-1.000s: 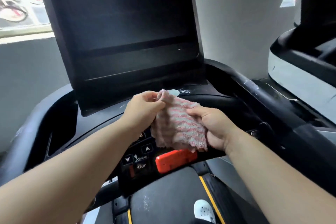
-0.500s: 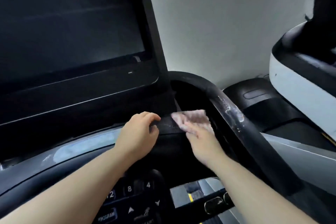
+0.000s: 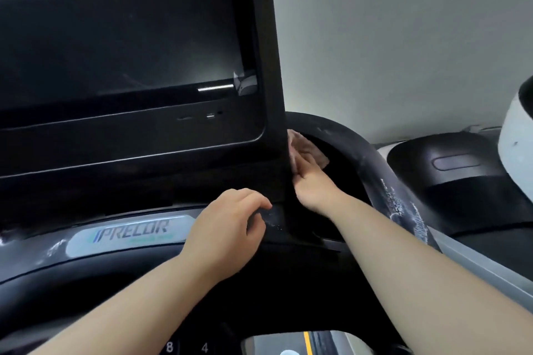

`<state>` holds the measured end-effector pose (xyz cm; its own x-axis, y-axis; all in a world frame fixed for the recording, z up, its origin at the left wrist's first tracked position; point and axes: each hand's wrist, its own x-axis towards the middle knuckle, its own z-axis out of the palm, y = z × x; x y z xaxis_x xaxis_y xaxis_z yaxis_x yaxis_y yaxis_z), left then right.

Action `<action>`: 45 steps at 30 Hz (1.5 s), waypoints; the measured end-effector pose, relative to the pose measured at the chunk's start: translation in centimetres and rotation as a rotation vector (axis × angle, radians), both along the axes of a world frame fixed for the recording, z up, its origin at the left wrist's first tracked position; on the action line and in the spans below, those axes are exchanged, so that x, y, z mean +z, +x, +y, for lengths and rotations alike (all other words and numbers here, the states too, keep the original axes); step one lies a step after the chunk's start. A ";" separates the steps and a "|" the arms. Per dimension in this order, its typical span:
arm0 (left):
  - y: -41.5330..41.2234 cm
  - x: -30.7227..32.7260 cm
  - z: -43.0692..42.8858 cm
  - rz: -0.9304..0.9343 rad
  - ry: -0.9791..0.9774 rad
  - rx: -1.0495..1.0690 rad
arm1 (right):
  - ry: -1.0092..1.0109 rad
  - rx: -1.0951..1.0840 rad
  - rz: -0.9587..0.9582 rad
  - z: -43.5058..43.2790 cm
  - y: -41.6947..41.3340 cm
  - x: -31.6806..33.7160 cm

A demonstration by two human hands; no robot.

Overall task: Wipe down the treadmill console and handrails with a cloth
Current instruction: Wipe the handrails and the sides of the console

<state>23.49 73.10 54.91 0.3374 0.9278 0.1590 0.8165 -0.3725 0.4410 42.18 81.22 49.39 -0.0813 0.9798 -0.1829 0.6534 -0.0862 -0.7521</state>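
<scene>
Head view: flat-fingered right hand [image 3: 313,184] had pushed cloth [image 3: 307,147] farther up beside the right edge of the screen [image 3: 268,66]; left hand [image 3: 230,228] lay loosely curled, empty, on console [image 3: 129,235]; streaked handrail [image 3: 383,179] judged pending.

Glossy screen [image 3: 121,37]; cloth [image 3: 305,150] fuzzy, perhaps terry; handrail [image 3: 383,179] matt.

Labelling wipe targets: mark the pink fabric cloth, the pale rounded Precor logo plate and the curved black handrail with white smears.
pink fabric cloth [image 3: 307,149], head view, its bunched middle.
pale rounded Precor logo plate [image 3: 132,235], head view, on the lettering.
curved black handrail [image 3: 403,207], head view, the white-smeared stretch.
</scene>
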 end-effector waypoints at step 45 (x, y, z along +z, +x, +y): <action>-0.5 1.2 -2.7 0.573 -0.027 -0.405 | 0.000 -0.550 -0.273 -20.8 -5.0 -0.4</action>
